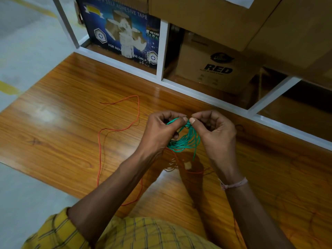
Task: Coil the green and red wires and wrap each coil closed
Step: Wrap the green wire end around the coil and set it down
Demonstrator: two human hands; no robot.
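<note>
- The green wire (186, 139) is gathered into a loose coil of several loops, held up above the wooden tabletop (71, 123) between both hands; one short free end hangs down from the coil's lower right.
- The left hand (161, 130) grips the coil's left side, its fingers curled round the loops and its thumb tip pressed on the top of the bundle.
- The right hand (215, 130) pinches the top of the coil with thumb and curled fingers, its thumb tip just beside the left thumb.
- The red wire (125, 112) lies uncoiled on the tabletop, wandering from the far left of the hands down under the forearms.
- A pale thread band (233, 185) circles the right wrist.
- Behind the tabletop a white-framed shelf (161, 49) holds a blue adhesive tape box (118, 31) and a brown carton printed "RED" (218, 69).
</note>
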